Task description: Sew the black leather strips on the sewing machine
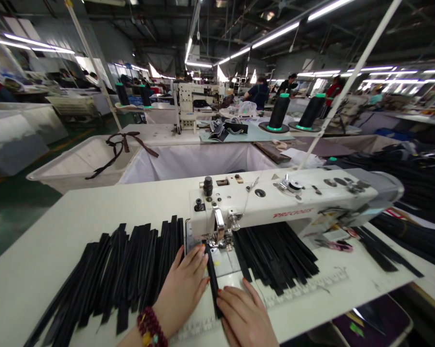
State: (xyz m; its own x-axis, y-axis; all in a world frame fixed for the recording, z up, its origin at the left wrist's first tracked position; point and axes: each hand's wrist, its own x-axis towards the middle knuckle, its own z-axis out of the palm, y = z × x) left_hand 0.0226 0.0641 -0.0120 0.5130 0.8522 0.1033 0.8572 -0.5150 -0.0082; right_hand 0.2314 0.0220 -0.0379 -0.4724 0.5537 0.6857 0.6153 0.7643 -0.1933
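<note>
A narrow black strip (213, 282) runs from under the presser foot of the white sewing machine (253, 202) toward me. My left hand (183, 286), with a dark red bead bracelet at the wrist, lies along the strip's left side near the foot, fingers spread. At the strip's near end is my right hand (244, 313), its fingers on the right edge of the strip and partly curled over it. Many black strips (127, 274) lie side by side left of my left hand. Another bunch of black strips (275, 255) sits under the machine arm.
A ruler scale (311, 288) runs along the table's front. Small scissors (335, 245) lie by the machine's right end. Behind the table (105, 207) are a cloth-lined bin (199, 161), thread cones (278, 113) and another sewing machine (192, 103). Several people work farther back.
</note>
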